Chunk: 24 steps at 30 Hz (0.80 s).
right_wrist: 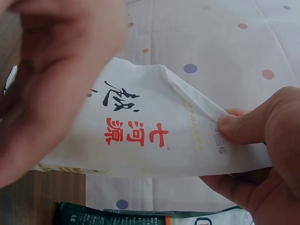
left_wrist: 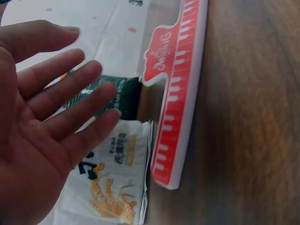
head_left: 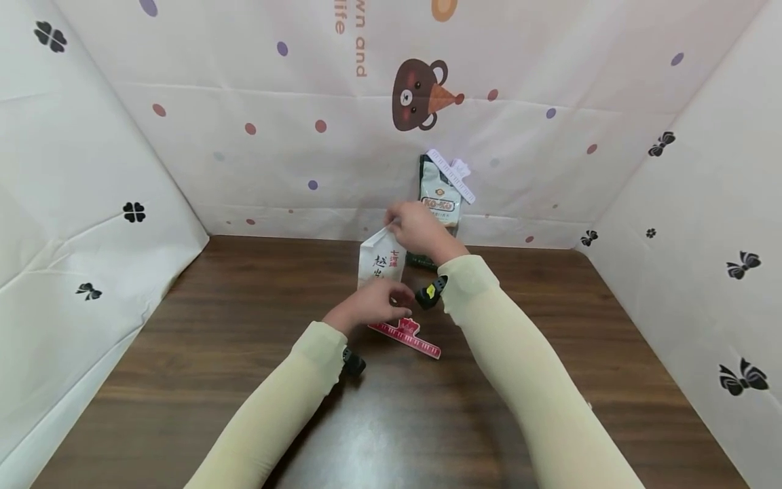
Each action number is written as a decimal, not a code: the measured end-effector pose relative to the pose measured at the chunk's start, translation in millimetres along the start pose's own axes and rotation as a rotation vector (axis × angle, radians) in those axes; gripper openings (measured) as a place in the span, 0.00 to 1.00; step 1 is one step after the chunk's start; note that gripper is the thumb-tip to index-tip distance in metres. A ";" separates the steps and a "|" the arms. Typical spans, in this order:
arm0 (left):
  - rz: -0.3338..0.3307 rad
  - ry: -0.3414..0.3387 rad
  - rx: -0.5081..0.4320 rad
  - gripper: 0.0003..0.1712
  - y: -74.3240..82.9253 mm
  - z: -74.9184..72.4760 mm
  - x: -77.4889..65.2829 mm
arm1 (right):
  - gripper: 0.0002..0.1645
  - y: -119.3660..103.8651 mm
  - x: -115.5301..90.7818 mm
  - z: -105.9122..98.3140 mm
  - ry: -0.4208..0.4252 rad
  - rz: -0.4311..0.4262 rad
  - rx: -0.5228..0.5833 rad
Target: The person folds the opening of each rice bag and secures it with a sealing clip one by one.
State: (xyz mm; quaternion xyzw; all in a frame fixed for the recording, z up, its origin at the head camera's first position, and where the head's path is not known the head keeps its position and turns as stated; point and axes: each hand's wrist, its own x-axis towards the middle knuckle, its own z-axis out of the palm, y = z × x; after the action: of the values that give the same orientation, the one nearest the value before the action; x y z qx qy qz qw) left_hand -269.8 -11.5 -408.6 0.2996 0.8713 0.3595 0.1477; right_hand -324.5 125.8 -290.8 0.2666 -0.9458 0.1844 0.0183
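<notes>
A white paper-like bag with black and red characters (head_left: pixel 380 261) stands on the table, its upper edge folded at one corner. My right hand (head_left: pixel 420 229) pinches that top edge between thumb (right_wrist: pixel 243 125) and fingers. Lower down, in front of the bag, is my left hand (head_left: pixel 377 303); the left wrist view shows its fingers (left_wrist: pixel 65 96) spread and holding nothing. Below it a red sealing clip with a piano-key pattern (head_left: pixel 408 335) lies on the table, close to the bag's base.
Behind and to the right, a green and white bag (head_left: pixel 441 200) leans against the back cloth, a white piano-key clip (head_left: pixel 451 175) slanting across its top corner. Patterned cloth walls (head_left: pixel 293 163) stand around the brown wooden table (head_left: pixel 256 319).
</notes>
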 end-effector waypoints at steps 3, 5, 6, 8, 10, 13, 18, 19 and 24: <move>-0.012 -0.039 0.067 0.19 1.7 4.2 2.8 | 0.09 -0.6 0.3 0.7 -0.005 0.008 -0.002; -0.022 -0.051 0.088 0.20 3.0 7.1 4.8 | 0.09 -1.2 -0.1 0.6 -0.006 0.013 -0.002; -0.029 -0.057 0.096 0.20 3.5 8.6 5.6 | 0.09 -1.3 -0.2 0.7 -0.008 0.017 -0.001; -0.046 -0.066 0.107 0.21 4.6 11.1 6.3 | 0.08 -1.9 -0.8 1.0 -0.012 0.022 0.006; -0.065 -0.080 0.104 0.22 5.0 13.3 7.4 | 0.08 -2.4 -1.4 1.0 -0.017 0.025 0.011; -0.081 -0.112 0.105 0.22 6.1 15.3 9.2 | 0.08 -2.7 -1.7 0.3 -0.029 0.022 0.008; -0.061 -0.146 0.127 0.20 8.7 18.3 9.5 | 0.08 -2.1 -2.1 0.8 -0.017 0.000 -0.028; -0.050 -0.147 0.143 0.19 9.2 18.7 9.4 | 0.08 -2.0 -2.1 0.9 -0.012 -0.004 -0.032; -0.026 -0.166 0.191 0.16 12.6 20.0 9.6 | 0.10 -1.2 -1.1 1.5 -0.018 -0.026 -0.040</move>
State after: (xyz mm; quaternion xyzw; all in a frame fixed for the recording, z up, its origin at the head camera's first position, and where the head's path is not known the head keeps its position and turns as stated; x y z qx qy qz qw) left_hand -262.6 12.4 -414.0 0.3296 0.8902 0.2469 0.1949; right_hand -322.8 124.8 -292.0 0.2803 -0.9458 0.1630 0.0176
